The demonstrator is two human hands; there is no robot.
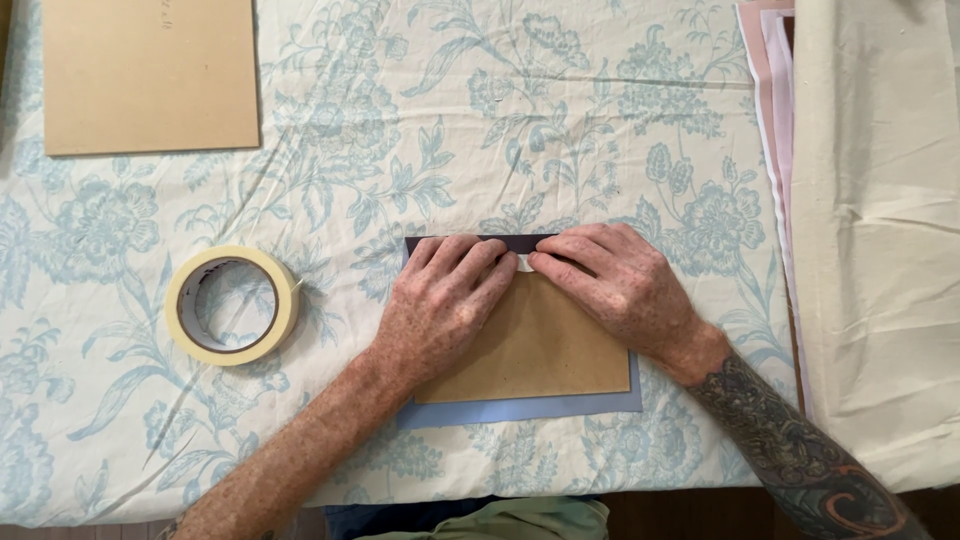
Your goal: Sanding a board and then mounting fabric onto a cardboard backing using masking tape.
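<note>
Our left hand and right hand press flat, fingertips meeting on a small tape strip at the top edge of the brown card over blue paper; we hold nothing, and should rub firmly outward. A tape roll lies left; a brown board sits far upper left.

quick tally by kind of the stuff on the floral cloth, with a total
brown boards: 2, one under both hands, one at top left
blue paper sheet: 1
masking tape roll: 1
folded fabrics at right: 2, cream, pink
total: 6
left hand and right hand press the sheet's folded edge.
</note>
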